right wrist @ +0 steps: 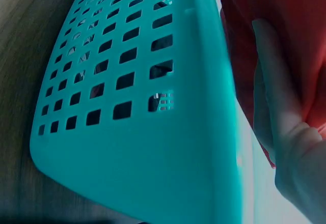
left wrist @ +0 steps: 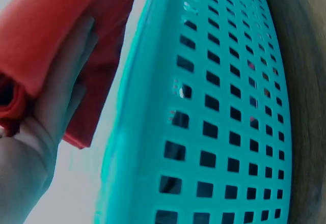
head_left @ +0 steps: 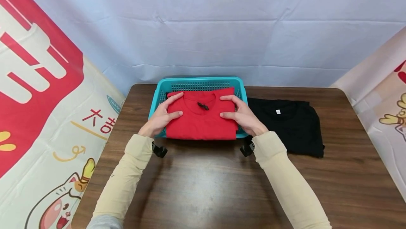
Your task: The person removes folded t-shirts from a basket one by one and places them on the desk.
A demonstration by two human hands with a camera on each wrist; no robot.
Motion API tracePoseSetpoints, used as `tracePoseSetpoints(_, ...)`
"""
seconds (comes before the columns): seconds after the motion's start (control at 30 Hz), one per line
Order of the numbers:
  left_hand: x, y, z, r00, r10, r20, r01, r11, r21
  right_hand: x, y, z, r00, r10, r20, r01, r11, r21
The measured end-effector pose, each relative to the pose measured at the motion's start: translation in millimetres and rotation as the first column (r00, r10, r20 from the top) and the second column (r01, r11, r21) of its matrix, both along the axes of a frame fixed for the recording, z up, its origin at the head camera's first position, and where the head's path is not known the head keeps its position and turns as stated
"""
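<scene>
A folded red T-shirt (head_left: 201, 123) is at the turquoise basket (head_left: 203, 79), neckline toward the back, with a small dark mark inside the collar. My left hand (head_left: 162, 116) grips its left side, thumb on top; in the left wrist view, fingers (left wrist: 66, 76) lie against the red cloth. On the other side my right hand (head_left: 242, 115) holds the right edge the same way, its fingers (right wrist: 275, 76) along the cloth in the right wrist view. Both wrist views show the shirt above the basket's rim level. A bit of black cloth shows behind the shirt's left edge.
Right of the basket, a folded black T-shirt (head_left: 295, 126) with a white label lies on the brown wooden table (head_left: 200, 186). A pale cloth (head_left: 203, 45) hangs behind the table, and printed banners (head_left: 79, 98) hang at both sides.
</scene>
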State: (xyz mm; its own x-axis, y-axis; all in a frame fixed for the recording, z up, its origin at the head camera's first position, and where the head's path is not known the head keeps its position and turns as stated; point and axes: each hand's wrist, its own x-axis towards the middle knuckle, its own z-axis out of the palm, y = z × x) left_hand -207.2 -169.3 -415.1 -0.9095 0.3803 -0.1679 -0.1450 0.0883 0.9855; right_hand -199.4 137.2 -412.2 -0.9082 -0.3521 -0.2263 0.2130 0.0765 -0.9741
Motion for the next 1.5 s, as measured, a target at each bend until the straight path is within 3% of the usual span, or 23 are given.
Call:
tracePoseSetpoints(0.17,6.9,1.1,7.4,1.000,-0.014,-0.004,0.014,0.999,0.030,6.9,3,4.2,0.999,-0.026,-0.046,0.027,1.000,0.006)
tracePoseSetpoints(0.43,18.7,0.0,14.3,0.998,-0.031,-0.061,0.031,1.000,-0.003,18.9,9,13.4,0.995,-0.032,-0.093,0.036,0.998,0.044)
tracePoseSetpoints(0.63,27.2,-1.5,18.7,0.994,-0.054,-0.093,0.053,0.999,-0.008,29.1,11,21.8,0.998,-0.008,-0.066,0.010,1.000,0.019)
tracePoseSetpoints(0.9,39.5,-7.0,24.1,0.992,-0.088,-0.096,0.094,0.994,0.060,42.7,11,35.7,0.997,0.056,-0.053,-0.056,0.998,0.000)
tracePoseSetpoints(1.03,45.8,-10.2,23.4,0.988,-0.135,-0.073,0.142,0.985,0.097,48.5,14,36.1,0.994,0.082,-0.065,-0.082,0.997,0.005)
tracePoseSetpoints(1.13,49.7,-12.0,21.2,0.983,-0.157,-0.091,0.167,0.979,0.115,52.6,16,34.8,0.993,0.085,-0.080,-0.082,0.996,0.031)
tracePoseSetpoints(1.33,57.6,-12.8,16.3,0.981,-0.166,-0.101,0.178,0.975,0.131,59.9,18,30.3,0.994,0.066,-0.082,-0.061,0.996,0.066)
tracePoseSetpoints(1.5,64.3,-13.8,16.6,0.983,-0.162,-0.084,0.168,0.983,0.072,66.3,18,27.1,0.996,0.058,-0.072,-0.052,0.996,0.071)
